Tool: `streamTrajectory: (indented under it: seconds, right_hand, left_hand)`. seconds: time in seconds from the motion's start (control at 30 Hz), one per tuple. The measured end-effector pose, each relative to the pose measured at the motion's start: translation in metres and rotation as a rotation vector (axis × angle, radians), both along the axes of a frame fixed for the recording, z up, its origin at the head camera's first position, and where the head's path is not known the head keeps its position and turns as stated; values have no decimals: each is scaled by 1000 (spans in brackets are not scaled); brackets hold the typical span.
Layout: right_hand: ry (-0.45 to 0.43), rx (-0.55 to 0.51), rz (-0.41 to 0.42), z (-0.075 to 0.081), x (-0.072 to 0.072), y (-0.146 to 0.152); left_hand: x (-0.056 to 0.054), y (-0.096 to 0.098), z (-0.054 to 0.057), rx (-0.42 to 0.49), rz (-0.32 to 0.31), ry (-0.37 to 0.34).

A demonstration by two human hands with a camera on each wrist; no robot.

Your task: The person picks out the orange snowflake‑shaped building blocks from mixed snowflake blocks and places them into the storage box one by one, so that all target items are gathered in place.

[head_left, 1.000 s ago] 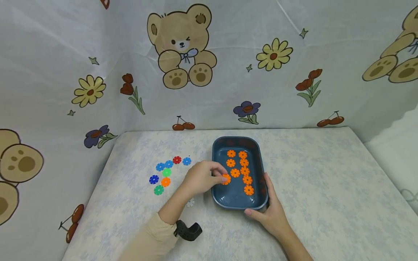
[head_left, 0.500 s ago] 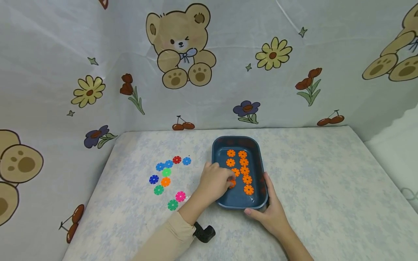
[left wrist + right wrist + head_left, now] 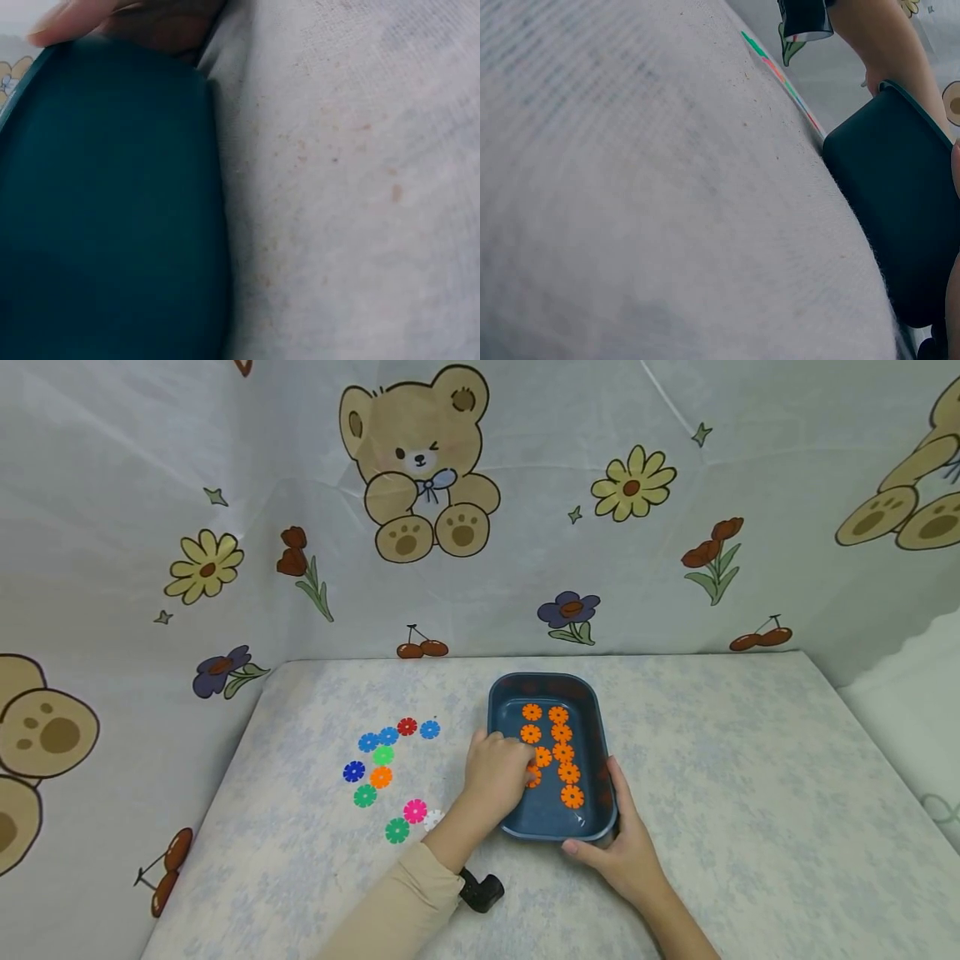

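A dark blue-green rectangular tray (image 3: 506, 814) holds two rows of orange snowflake discs (image 3: 558, 715). My left hand (image 3: 495, 772) reaches over its left wall. The curled fingers hold an orange snowflake disc (image 3: 533, 777) at the near end of the left row; the fingertips are partly hidden. With my right hand (image 3: 630, 860) I grip the tray's near right corner, thumb in front and fingers along the right side. In the left wrist view my right thumb (image 3: 67, 26) lies on the tray rim. The right wrist view shows the tray's outer wall (image 3: 892, 195).
Left of the tray, loose snowflake discs lie on the table: several blue, green and red ones, an orange disc (image 3: 381, 777), a pink disc (image 3: 415, 811) and a white disc (image 3: 433, 820) partly behind the left forearm. A black wrist camera (image 3: 482, 892) sits on that wrist. A printed curtain (image 3: 517, 560) stands behind.
My left hand has carried the orange disc rightward into the tray, then shifted it slightly away from me in line with its row. The right hand stays on the tray corner.
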State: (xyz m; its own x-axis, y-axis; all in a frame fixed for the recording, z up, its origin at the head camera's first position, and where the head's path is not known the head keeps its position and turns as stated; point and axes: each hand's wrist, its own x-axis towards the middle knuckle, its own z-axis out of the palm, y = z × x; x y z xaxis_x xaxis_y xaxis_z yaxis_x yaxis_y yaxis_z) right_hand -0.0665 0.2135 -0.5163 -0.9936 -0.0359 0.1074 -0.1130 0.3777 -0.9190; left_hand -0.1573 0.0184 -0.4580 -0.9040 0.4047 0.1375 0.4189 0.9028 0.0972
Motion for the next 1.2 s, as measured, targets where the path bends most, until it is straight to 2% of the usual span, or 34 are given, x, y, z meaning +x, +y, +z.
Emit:
streamTrajectory:
  seconds: [0.2,0.37,0.5,0.63,0.7,0.77,0.93,1.0,1.07,1.2]
  right_hand:
    - [-9,-9,3,-1,0,0]
    - [-11,-11,5,0,0,0]
    - [-6,-11,5,0,0,-1]
    - [-7,-2,-5,1,0,-1]
    - [-9,5,-9,1,0,-1]
    - [-9,9,-10,1,0,-1]
    - [-7,12,-7,3,1,-1]
    - [-8,10,-7,3,1,-1]
    - [-8,8,-9,3,1,-1]
    - [-12,-1,-6,2,1,-1]
  left_hand:
    - [0,-1,-4,43,-12,39]
    - [4,-6,-1,198,-11,79]
    - [13,-23,13,370,35,105]
    - [21,-56,24,462,147,36]
    - [25,-78,23,467,220,-3]
    - [28,-104,19,434,301,-41]
    - [38,-164,-1,296,481,-106]
    - [42,-178,-7,273,515,-134]
    - [46,-187,-10,281,525,-163]
    - [48,-191,-13,293,523,-193]
